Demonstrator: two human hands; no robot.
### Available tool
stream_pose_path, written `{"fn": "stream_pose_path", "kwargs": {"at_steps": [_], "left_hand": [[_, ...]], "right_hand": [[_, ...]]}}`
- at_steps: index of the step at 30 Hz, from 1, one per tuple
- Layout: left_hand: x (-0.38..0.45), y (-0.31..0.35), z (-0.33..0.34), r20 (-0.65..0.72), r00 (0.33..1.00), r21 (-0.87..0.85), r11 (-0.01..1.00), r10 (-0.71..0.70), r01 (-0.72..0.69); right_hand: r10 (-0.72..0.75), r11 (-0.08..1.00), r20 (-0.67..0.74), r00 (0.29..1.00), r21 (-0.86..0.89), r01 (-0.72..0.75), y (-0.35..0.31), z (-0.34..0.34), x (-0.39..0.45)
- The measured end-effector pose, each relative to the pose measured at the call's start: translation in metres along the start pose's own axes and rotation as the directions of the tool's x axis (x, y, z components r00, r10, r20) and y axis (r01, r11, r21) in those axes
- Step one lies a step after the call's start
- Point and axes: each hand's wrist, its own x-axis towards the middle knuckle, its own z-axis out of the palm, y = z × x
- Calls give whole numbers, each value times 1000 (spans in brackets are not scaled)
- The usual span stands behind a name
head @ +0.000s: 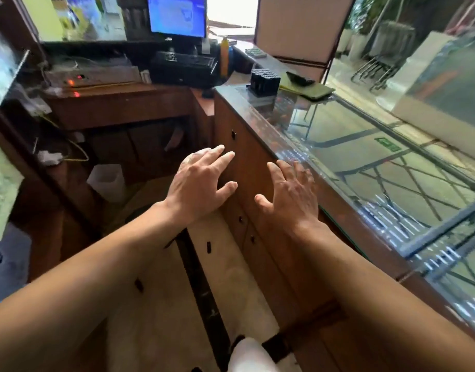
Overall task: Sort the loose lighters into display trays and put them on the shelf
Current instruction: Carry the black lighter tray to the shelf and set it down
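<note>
Reaching out, our left hand (201, 181) and right hand (290, 194) hold nothing, fingers spread; a careless swing could topple the black tray of lighters (264, 82) at the glass worktop's (365, 157) far corner.

Both bare arms reach forward; the left hand (201, 181) and right hand (290, 196) are spread flat, palms down, holding nothing.

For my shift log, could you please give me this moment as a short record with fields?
left hand: open, fingers spread, holding nothing
right hand: open, fingers spread, by the counter edge
tray of black lighters: upright on the glass counter, far end
loose lighters: dark pieces on the floor, too small to confirm
monitor: on, behind the keyboard
</note>
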Motion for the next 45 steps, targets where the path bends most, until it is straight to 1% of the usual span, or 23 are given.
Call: {"fn": "stream_pose_path", "kwargs": {"at_steps": [4, 8, 14, 19, 24, 30, 33, 35, 38, 41, 45], "left_hand": [[54, -29, 19, 6, 999, -14, 999, 40, -40], [113, -58, 46, -2, 998, -28, 998, 56, -57], [219, -90, 91, 26, 1000, -62, 998, 18, -16], [294, -105, 124, 29, 1000, -23, 1000, 9, -8], [353, -115, 146, 52, 998, 21, 999, 23, -24], [403, -134, 173, 91, 995, 16, 999, 41, -43], [427, -150, 188, 75, 994, -1, 997, 82, -82], [447, -164, 199, 86, 992, -18, 996, 88, -86], [483, -187, 219, 144, 987, -46, 997, 74, -68], [524, -214, 241, 176, 978, -66, 992, 114, -103], [578, -251, 267, 222, 958, -87, 982, 181, -165]], "right_hand": [[35, 999, -21, 999, -26, -36, 5, 23, 58], [61, 998, -9, 998, 11, -61, 12, 50, 122], [101, 992, 7, 995, 71, -101, 43, 86, 232], [116, 991, 51, 992, 65, -119, 69, 108, 313], [139, 990, 76, 987, 27, -141, 88, 119, 368], [169, 984, 101, 980, 38, -173, 106, 136, 418], [196, 979, 99, 976, 35, -200, 111, 151, 440], [224, 973, 107, 969, 27, -228, 112, 161, 456], [276, 959, 132, 952, 34, -283, 111, 179, 485], [342, 935, 143, 929, 48, -352, 107, 197, 520], [451, 886, 156, 879, 40, -462, 101, 216, 562]]}}
